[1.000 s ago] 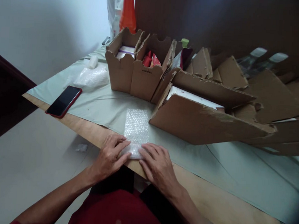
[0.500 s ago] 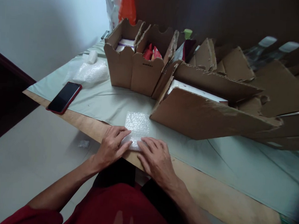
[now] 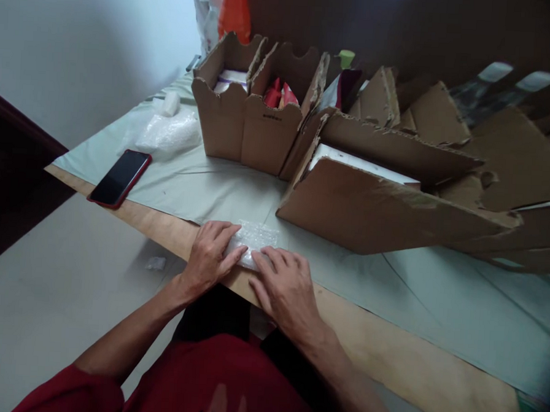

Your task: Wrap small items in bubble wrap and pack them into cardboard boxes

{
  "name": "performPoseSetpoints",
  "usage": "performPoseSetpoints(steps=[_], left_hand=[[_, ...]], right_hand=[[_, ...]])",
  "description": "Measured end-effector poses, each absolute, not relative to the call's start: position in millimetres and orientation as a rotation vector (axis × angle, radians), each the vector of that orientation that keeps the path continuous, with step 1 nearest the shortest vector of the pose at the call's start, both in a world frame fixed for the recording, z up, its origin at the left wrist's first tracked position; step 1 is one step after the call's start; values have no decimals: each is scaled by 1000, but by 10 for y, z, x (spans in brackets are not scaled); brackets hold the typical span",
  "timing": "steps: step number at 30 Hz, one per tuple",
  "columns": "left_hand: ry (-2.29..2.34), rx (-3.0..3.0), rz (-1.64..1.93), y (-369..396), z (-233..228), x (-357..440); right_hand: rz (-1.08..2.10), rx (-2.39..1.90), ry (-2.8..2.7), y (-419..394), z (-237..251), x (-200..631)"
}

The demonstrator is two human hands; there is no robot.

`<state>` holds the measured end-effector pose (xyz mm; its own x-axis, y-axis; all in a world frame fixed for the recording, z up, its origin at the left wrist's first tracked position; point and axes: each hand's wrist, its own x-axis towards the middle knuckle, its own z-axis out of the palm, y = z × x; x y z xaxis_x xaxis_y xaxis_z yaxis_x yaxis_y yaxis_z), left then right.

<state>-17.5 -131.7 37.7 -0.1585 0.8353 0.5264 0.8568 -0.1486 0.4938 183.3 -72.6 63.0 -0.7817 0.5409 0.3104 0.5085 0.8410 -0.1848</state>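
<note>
At lower centre, our left hand [image 3: 207, 259] and right hand [image 3: 283, 287] press flat, fingers [image 3: 272, 259] spread, on a bubble-wrap bundle [image 3: 254, 237] at the wooden worktop [image 3: 413, 376] edge. Torn cardboard boxes [image 3: 261, 122] stand above; their small print is unreadable. A red phone [image 3: 119, 178] lies left on pale sheeting [image 3: 202, 187].

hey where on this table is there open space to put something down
Free: the cloth right of the right hand, in front of the big flat carton; also between the phone and the upright boxes. Crowded: the back, and around the bubble wrap under both hands.
</note>
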Motion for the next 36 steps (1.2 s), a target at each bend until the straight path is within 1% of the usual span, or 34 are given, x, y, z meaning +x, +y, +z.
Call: performPoseSetpoints(steps=[3, 6, 8, 10, 12, 14, 16, 19, 21, 24, 26, 29, 31, 33, 36], left_hand=[[-2228, -1798, -1607, -1477, 417, -113], [-2503, -1629, -2086, -1672, 474, 27], [-2575, -1685, -2360, -1719, 504, 147], [-2565, -1790, -2517, -1693, 531, 251], [-2535, -1851, -2562, -1635, 566, 316], [-2510, -1951, -2485, -1585, 618, 349], [-2467, -2184, -2274, -1550, 686, 377], [-2259, -2573, -1959, -1497, 780, 438], [-2100, -2784, -1858, -1435, 824, 466], [-1921, -2942, -1799, -1246, 876, 413], [-1922, -2695, -1931, -1027, 908, 313], [-1932, -2019, -2253, -576, 902, 176], [-1879, -1821, -2352, -266, 823, 162], [-1883, -1886, -2309, -31, 684, 216], [-1963, -2085, -2087, 103, 454, 335]], right_hand=[[326, -901, -2528, -626, 613, 1804], [730, -1063, -2226, -626, 628, 1831], [1008, -1074, -2089, -707, 644, 1854], [1183, -1028, -2034, -806, 659, 1891], [1181, -1000, -2034, -872, 684, 1967], [1113, -1018, -2039, -884, 735, 2092], [1144, -1034, -2054, -858, 819, 2247], [1265, -1006, -2099, -807, 978, 2462], [1228, -1014, -2132, -782, 1079, 2575], [1045, -1072, -2149, -740, 1245, 2751], [932, -1078, -2095, -681, 1404, 2903], [755, -1109, -1837, -463, 1723, 3143], [559, -1150, -1616, -210, 1942, 3268], [369, -1156, -1504, 93, 2119, 3345], [129, -1257, -1674, 462, 2287, 3382]])
